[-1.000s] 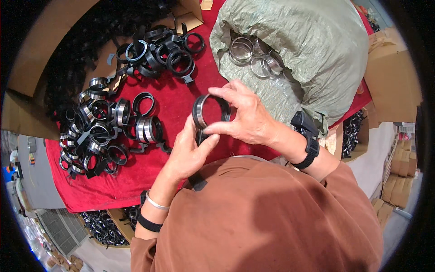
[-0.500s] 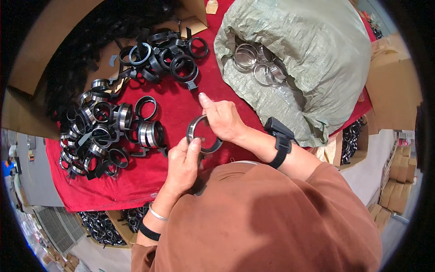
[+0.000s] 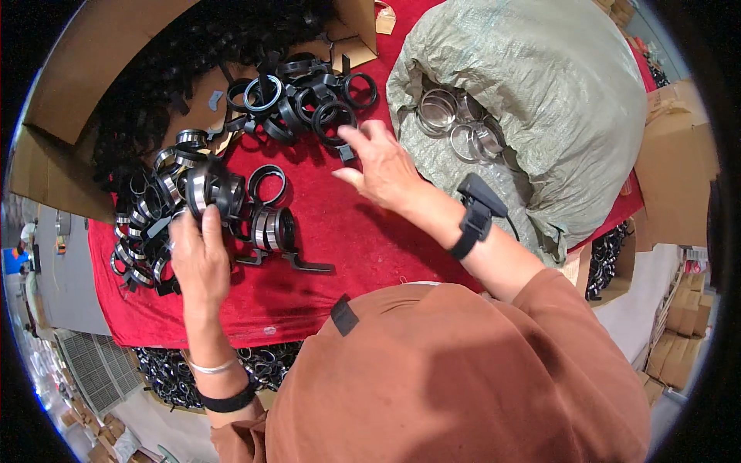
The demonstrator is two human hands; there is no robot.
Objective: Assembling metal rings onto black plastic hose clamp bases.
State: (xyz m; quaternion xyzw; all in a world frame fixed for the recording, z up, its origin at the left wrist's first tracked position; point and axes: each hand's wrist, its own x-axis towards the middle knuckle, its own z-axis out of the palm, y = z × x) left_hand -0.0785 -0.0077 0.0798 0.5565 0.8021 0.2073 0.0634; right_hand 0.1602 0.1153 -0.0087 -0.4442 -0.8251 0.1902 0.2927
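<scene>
My left hand is at the pile on the left, blurred a little. Thumb and fingers close on the lower edge of a black ring with a silver metal band, which stands upright against other banded rings. My right hand is open, thumb and fingers apart, its fingertips by a plain black ring with a tab at the edge of the far cluster. Between the hands a lone black ring and a banded ring lie on the red cloth.
A cardboard box full of black rings stands at the far left. A woven sack on the right has an opening showing metal bands. Below the table edge are more rings in boxes. A cardboard carton stands beyond the sack.
My left hand has carried the banded ring from the middle to the left pile. My right hand has let go of it and moved up toward the far black rings, fingers spreading.
</scene>
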